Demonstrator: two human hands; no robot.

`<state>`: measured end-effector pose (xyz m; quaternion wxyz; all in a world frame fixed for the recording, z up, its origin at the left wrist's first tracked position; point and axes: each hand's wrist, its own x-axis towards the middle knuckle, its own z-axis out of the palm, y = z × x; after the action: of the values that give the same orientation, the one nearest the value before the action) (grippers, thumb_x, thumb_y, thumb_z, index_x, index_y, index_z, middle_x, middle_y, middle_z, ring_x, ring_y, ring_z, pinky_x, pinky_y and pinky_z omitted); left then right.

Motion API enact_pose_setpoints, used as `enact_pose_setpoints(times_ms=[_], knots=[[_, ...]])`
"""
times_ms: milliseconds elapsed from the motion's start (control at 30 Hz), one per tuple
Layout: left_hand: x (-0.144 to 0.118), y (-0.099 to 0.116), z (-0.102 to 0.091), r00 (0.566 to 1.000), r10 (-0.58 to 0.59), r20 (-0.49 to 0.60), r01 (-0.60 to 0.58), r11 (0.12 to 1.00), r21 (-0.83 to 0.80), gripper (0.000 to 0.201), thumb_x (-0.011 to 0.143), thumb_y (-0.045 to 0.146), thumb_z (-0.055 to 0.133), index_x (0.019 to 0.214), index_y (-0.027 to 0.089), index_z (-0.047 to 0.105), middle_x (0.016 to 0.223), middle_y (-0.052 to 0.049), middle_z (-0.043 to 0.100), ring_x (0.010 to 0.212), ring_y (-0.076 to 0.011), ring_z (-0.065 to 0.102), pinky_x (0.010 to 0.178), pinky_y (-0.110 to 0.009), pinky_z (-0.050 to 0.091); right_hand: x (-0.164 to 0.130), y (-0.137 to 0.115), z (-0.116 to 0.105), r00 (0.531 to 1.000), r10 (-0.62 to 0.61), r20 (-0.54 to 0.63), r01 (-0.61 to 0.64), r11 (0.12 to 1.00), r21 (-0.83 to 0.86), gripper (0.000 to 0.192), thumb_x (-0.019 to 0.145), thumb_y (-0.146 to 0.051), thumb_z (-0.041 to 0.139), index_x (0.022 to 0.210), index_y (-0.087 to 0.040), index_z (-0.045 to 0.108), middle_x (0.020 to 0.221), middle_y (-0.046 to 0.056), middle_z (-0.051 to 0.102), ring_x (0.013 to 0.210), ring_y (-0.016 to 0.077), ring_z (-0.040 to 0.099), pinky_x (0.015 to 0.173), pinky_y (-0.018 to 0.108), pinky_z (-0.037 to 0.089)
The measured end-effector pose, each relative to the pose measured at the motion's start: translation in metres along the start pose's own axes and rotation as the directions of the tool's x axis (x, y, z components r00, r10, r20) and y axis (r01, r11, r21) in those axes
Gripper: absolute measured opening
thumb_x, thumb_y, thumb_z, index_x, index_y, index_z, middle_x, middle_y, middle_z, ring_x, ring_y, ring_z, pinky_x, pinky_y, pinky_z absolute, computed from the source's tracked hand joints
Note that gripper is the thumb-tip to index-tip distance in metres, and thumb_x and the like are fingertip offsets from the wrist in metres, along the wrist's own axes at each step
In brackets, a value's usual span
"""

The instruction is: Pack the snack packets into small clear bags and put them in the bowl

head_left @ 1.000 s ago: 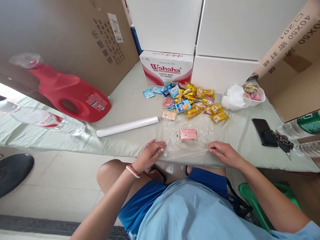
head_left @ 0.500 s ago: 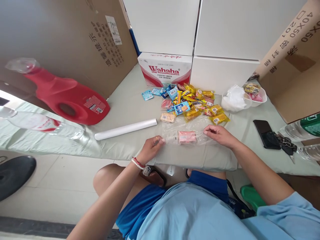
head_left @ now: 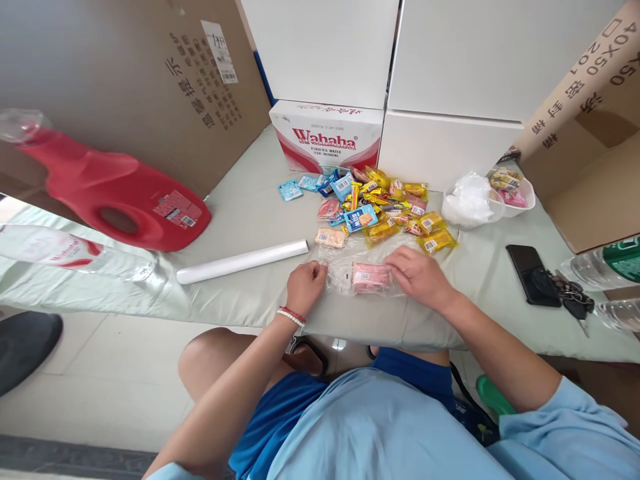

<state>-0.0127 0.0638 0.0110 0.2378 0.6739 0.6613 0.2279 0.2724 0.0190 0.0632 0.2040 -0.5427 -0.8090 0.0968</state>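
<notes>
Thin glossy clear plastic film (head_left: 345,275) is seen around a shiny pink wrapper (head_left: 369,276). Glossy foil-like snack packets (head_left: 385,207) are piled on matt pale green cloth (head_left: 250,220). Matt white paper roll (head_left: 243,261); glossy red plastic jug (head_left: 115,200); matt brown cardboard box (head_left: 125,87).

Surface: pale green cloth-covered table (head_left: 250,220)
Left: red detergent jug (head_left: 115,197), white roll (head_left: 243,261)
Far: snack packets (head_left: 380,207)
Right: black phone (head_left: 533,275)

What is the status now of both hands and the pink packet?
Left hand and right hand pinch clear plastic bag. Flat pink snack packet inside, on table. Snack pile just behind, apart.
</notes>
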Motion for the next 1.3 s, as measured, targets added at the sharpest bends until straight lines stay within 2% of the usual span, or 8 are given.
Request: enact_pose_setpoints(times_ms=[233, 367, 433, 500, 633, 867, 1100, 1300], knots=[[0.001, -0.005, -0.011, 0.99, -0.033, -0.14, 0.039, 0.998, 0.041, 0.026, 0.092, 0.042, 0.05, 0.078, 0.023, 0.058, 0.082, -0.007, 0.066, 0.088, -0.0272, 0.061, 0.081, -0.036, 0.043, 0.033, 0.001, 0.04, 0.971, 0.083, 0.226, -0.138, 0.962, 0.237, 0.024, 0.097, -0.019, 0.059, 0.112, -0.021, 0.078, 0.109, 0.006, 0.075, 0.096, 0.0196, 0.069, 0.086, 0.029, 0.049], [-0.029, 0.011, -0.018, 0.839, 0.148, -0.524, -0.104, 0.988, 0.113, 0.024, 0.093, 0.037, 0.056, 0.106, 0.019, 0.064, 0.119, -0.018, 0.065, 0.124, -0.0355, 0.054, 0.108, -0.051, 0.037, 0.037, 0.005, 0.046, 0.974, 0.097, 0.206, -0.159, 0.937, 0.311, 0.02, 0.096, -0.019, 0.06, 0.101, -0.021, 0.079, 0.102, 0.006, 0.076, 0.095, 0.0196, 0.069, 0.086, 0.03, 0.049], [-0.047, 0.027, -0.015, 0.834, 0.319, -0.45, -0.272, 0.948, 0.167, 0.02, 0.096, 0.033, 0.056, 0.109, 0.022, 0.066, 0.121, -0.015, 0.067, 0.128, -0.0337, 0.055, 0.111, -0.052, 0.033, 0.036, 0.005, 0.046, 0.975, 0.092, 0.2, -0.155, 0.934, 0.322, 0.019, 0.095, -0.019, 0.06, 0.1, -0.021, 0.079, 0.102, 0.005, 0.077, 0.095, 0.0196, 0.069, 0.086, 0.029, 0.048], [-0.059, 0.044, -0.007, 0.839, 0.516, -0.172, -0.489, 0.854, 0.176, 0.022, 0.099, 0.028, 0.053, 0.114, 0.026, 0.068, 0.122, -0.011, 0.071, 0.127, -0.0301, 0.058, 0.109, -0.049, 0.033, 0.035, 0.004, 0.047, 0.974, 0.102, 0.204, -0.165, 0.932, 0.321, 0.019, 0.095, -0.019, 0.06, 0.101, -0.021, 0.079, 0.102, 0.005, 0.077, 0.094, 0.0193, 0.069, 0.086, 0.029, 0.048], [-0.059, 0.064, 0.015, 0.825, 0.552, 0.123, -0.564, 0.791, 0.237, 0.031, 0.104, 0.024, 0.044, 0.126, 0.025, 0.067, 0.13, -0.009, 0.072, 0.118, -0.0285, 0.06, 0.092, -0.046, 0.038, 0.041, 0.006, 0.041, 0.96, 0.137, 0.244, -0.196, 0.952, 0.234, 0.02, 0.096, -0.022, 0.059, 0.103, -0.021, 0.078, 0.105, 0.006, 0.078, 0.095, 0.0211, 0.069, 0.085, 0.03, 0.048], [-0.048, 0.064, 0.026, 0.83, 0.539, 0.146, -0.554, 0.764, 0.331, 0.021, 0.102, 0.022, 0.051, 0.112, 0.024, 0.07, 0.128, -0.008, 0.072, 0.112, -0.0291, 0.057, 0.086, -0.047, 0.038, 0.087, 0.002, 0.03, 0.987, 0.046, 0.152, -0.024, 0.989, -0.143, 0.044, 0.096, -0.026, 0.062, 0.139, -0.015, 0.063, 0.125, 0.016, 0.072, 0.122, 0.0333, 0.052, 0.099, 0.042, 0.041], [-0.05, 0.069, 0.03, 0.827, 0.536, 0.17, -0.561, 0.766, 0.312, 0.023, 0.102, 0.02, 0.05, 0.111, 0.024, 0.07, 0.136, -0.007, 0.07, 0.111, -0.0292, 0.056, 0.086, -0.047, 0.04, 0.119, 0.007, 0.025, 0.915, 0.056, 0.4, 0.021, 0.982, -0.185, 0.011, 0.089, -0.025, 0.068, 0.091, -0.018, 0.077, 0.093, 0.009, 0.075, 0.1, 0.0267, 0.061, 0.08, 0.031, 0.039], [-0.055, 0.073, 0.027, 0.876, 0.477, 0.074, -0.466, 0.797, 0.383, 0.023, 0.102, 0.025, 0.05, 0.103, 0.025, 0.073, 0.117, -0.013, 0.068, 0.104, -0.0302, 0.055, 0.08, -0.046, 0.039, 0.094, -0.007, 0.002, 0.906, -0.102, 0.411, 0.157, 0.982, -0.102, 0.018, 0.096, -0.023, 0.058, 0.093, -0.017, 0.075, 0.093, 0.008, 0.071, 0.082, 0.0198, 0.06, 0.067, 0.029, 0.032]])
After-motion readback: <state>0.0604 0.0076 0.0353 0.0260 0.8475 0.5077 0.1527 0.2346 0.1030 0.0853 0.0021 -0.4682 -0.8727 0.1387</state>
